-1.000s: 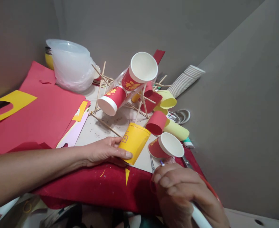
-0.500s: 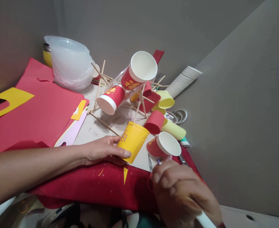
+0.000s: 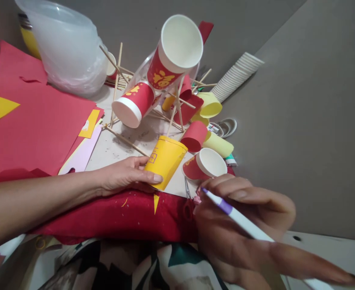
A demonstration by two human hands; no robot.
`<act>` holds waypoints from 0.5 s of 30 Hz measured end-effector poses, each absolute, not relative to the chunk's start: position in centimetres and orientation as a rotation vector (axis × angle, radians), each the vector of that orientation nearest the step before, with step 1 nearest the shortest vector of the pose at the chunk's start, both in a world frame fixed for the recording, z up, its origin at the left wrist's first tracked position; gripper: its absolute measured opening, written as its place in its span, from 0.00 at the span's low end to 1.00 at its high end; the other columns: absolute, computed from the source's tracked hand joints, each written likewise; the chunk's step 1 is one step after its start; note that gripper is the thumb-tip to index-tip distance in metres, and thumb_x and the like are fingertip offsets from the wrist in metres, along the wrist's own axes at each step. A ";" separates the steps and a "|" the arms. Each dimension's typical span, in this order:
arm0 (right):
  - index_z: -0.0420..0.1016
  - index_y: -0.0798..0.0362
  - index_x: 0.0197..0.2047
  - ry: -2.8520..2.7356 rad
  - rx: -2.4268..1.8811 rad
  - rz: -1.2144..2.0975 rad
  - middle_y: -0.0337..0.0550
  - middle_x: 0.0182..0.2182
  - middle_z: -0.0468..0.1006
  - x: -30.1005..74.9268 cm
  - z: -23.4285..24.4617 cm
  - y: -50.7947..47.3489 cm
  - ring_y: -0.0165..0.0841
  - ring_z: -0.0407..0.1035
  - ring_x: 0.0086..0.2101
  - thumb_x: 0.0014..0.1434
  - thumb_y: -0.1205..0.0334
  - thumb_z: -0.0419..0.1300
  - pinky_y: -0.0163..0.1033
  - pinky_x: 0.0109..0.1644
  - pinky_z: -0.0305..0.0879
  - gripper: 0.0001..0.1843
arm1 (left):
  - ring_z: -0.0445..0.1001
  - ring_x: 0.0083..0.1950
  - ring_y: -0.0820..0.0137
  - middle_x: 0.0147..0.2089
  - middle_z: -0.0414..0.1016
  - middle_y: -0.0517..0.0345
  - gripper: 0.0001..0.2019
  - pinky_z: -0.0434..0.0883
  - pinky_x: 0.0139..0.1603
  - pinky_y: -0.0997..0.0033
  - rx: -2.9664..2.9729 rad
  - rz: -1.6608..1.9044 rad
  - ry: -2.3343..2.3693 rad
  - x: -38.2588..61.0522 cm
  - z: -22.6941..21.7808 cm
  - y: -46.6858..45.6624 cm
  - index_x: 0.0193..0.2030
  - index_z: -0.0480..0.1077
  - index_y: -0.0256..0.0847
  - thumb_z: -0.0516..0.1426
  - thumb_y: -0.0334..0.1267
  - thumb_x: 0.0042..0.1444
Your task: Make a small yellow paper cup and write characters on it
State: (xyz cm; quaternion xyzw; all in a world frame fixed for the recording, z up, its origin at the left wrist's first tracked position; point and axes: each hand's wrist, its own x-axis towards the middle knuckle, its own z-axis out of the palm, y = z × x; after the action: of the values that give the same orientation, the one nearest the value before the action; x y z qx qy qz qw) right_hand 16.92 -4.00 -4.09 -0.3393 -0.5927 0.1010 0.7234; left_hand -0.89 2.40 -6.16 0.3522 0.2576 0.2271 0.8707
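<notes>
My left hand (image 3: 132, 176) grips a yellow paper-covered cup (image 3: 169, 161) near its narrow end, thumb across the front. Purple pen lines mark the cup's left side, and a thin line runs below its rim. Close to the camera, my right hand (image 3: 240, 225) holds a white felt-tip pen (image 3: 250, 226) with a purple band, its purple tip pointing up and left. That pen is apart from the yellow cup. Between the hands a red paper cup (image 3: 192, 167) lies on its side, white inside showing. Scissors (image 3: 188, 203) with red handles lie below it, partly hidden by my right hand.
Behind stands a frame of wooden sticks (image 3: 129, 140) with red paper cups (image 3: 162, 72) on it. Rolled red paper (image 3: 195, 136), yellow tubes (image 3: 219, 145) and stacked white cups (image 3: 238, 76) lie to the right. Red paper sheets (image 3: 41, 125) and a white plastic-wrapped tub (image 3: 69, 48) are left.
My right hand has opened outward and turned, bringing the pen's tip and shaft into view. The view has shifted closer to the table; my left hand keeps its hold on the yellow cup.
</notes>
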 end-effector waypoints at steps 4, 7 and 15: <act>0.72 0.49 0.37 -1.317 -0.695 0.219 0.34 0.22 0.63 17.8 -4.8 -3.8 0.28 0.59 0.21 0.67 0.44 0.56 0.38 0.25 0.60 0.17 | 0.79 0.47 0.68 0.52 0.81 0.48 0.28 0.72 0.55 0.68 0.759 0.471 0.543 -1.0 -6.2 2.5 0.58 0.72 0.36 0.70 0.35 0.49; 0.75 0.49 0.40 -1.423 -0.780 0.186 0.35 0.25 0.69 18.4 -5.3 -3.9 0.29 0.66 0.24 0.66 0.52 0.60 0.39 0.27 0.65 0.10 | 0.79 0.47 0.68 0.54 0.80 0.47 0.29 0.71 0.56 0.65 0.750 0.466 0.556 -1.0 -6.3 2.6 0.59 0.72 0.37 0.70 0.36 0.50; 0.79 0.47 0.50 -1.558 -0.984 0.198 0.41 0.40 0.82 18.6 -5.0 -5.4 0.35 0.78 0.37 0.60 0.67 0.65 0.44 0.40 0.76 0.15 | 0.80 0.49 0.66 0.55 0.80 0.47 0.27 0.72 0.57 0.65 0.721 0.465 0.505 -0.9 -6.2 2.4 0.59 0.74 0.39 0.70 0.36 0.50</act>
State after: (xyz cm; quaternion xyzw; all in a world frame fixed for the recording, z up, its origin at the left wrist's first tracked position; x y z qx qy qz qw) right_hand 18.58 -5.45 -4.96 -0.4243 -0.6724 0.0854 0.6005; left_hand -0.91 2.44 -6.17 0.3459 0.2420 0.2231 0.8787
